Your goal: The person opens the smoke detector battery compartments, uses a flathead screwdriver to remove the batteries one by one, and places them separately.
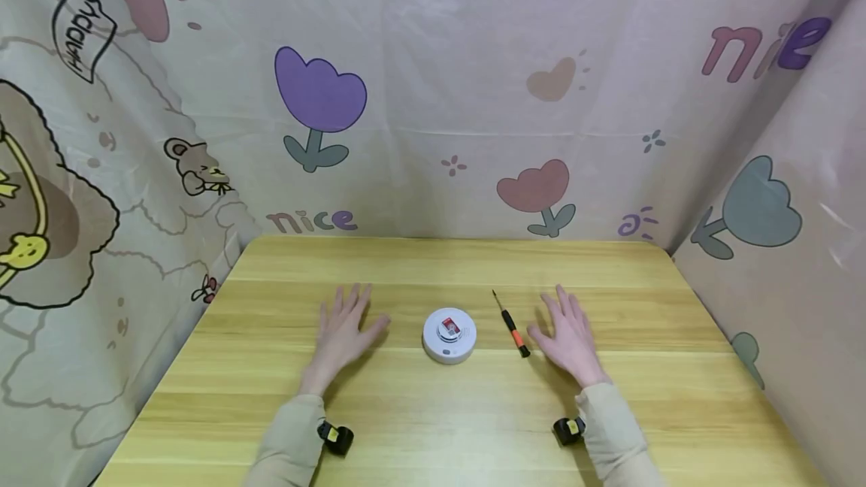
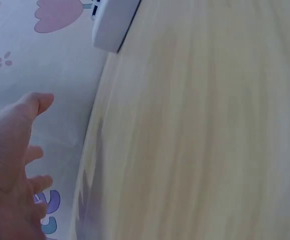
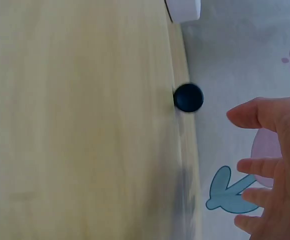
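From where I stand, a pale fabric backdrop (image 1: 419, 81) printed with tulips rises behind a yellow wood-grain desk (image 1: 433, 419). Held above the desk, well apart, are the bare left hand (image 1: 343, 337) and bare right hand (image 1: 568, 337); each grip is spread wide, fingers extended. A round white plastic-looking device (image 1: 449, 343) rests on the desk between them. A slim black-and-orange screwdriver (image 1: 509, 320) lies between device and right hand, tip pointing away from the person. A red rectangular label (image 1: 450, 327) tops the device.
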A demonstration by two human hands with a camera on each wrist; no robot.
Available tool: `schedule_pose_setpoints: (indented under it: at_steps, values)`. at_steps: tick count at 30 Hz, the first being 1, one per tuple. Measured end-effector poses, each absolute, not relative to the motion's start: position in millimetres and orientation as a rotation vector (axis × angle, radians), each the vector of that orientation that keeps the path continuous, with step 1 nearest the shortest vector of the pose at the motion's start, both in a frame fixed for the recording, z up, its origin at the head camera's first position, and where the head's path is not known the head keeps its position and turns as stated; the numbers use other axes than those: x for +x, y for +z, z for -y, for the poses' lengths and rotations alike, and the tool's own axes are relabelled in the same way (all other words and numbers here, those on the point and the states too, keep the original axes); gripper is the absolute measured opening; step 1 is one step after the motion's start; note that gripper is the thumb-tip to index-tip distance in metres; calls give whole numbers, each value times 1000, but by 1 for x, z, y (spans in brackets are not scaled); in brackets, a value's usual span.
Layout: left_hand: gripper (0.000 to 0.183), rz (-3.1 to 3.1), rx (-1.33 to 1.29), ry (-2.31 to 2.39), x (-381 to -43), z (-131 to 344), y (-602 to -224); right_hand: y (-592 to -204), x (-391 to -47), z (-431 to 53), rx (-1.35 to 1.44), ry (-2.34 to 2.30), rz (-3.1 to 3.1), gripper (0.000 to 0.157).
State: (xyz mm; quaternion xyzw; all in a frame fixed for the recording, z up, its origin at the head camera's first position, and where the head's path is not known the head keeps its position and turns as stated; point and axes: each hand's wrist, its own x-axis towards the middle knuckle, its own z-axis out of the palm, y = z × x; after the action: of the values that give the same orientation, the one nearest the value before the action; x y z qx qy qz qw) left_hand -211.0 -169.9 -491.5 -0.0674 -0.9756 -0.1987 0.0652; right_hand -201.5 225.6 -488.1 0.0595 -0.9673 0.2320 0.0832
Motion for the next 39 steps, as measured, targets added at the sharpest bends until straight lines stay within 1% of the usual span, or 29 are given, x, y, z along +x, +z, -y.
schedule_pose_setpoints:
  at_steps: [5, 12, 23, 28, 34, 39]
  values:
    - [73, 2924, -283, -742, -209, 161, -492, -491, -200, -219, 206, 762, 2862, 68]
    - [71, 2903, -307, -855, -206, 152, -495, -492, -197, -210, 251, 851, 2807, 65]
    - [68, 2907, -399, -1203, -200, 137, -496, -494, -192, -192, 358, 992, 2729, 51]
    - [70, 2935, -412, -1316, -196, 130, -495, -495, -190, -182, 432, 1058, 2699, 47]
    - [76, 2888, -457, -1433, -196, 122, -495, -496, -191, -169, 473, 1146, 2698, 49]
    - [81, 2794, -498, -1661, -195, 119, -493, -496, -188, -162, 472, 1269, 2689, 52]
